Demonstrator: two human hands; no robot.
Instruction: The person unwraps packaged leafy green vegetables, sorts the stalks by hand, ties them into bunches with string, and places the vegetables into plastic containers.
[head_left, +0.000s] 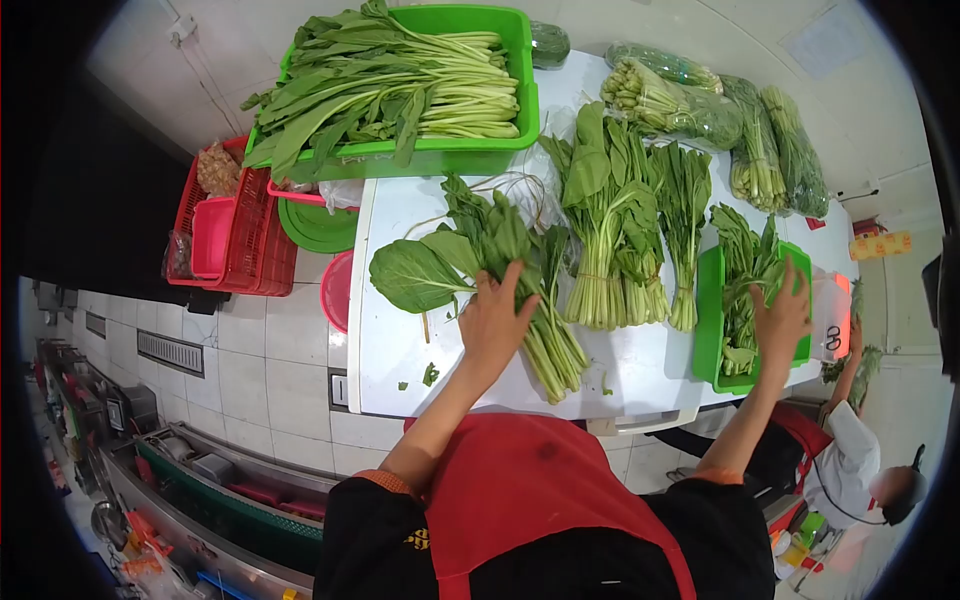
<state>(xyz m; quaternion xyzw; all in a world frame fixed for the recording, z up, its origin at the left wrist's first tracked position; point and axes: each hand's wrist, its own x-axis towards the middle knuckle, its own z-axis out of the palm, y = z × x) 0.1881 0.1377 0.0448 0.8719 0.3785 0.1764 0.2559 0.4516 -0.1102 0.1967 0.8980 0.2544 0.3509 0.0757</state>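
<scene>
My left hand (495, 320) rests with spread fingers on a loose bunch of leafy greens (548, 345), beside a broad leaf (415, 275). The bunch lies slanted, stalks toward the table's near edge. Over the small green basket (708, 320) at the right is my right hand (782, 318), fingers apart, with nothing visible in it. Leafy trimmings (742, 265) lie in that basket; whether my fingertips touch them is unclear. Between my hands, tied bundles of greens (600, 250) and a slimmer bundle (683, 230) lie on the white table (460, 375).
A large green crate (530, 100) of long greens stands at the back left. Plastic-wrapped vegetables (690, 115) lie at the back right. Red baskets (265, 240) stand left of the table. At the far right, a person (850, 450) reaches toward greens near an orange-and-white container (830, 315).
</scene>
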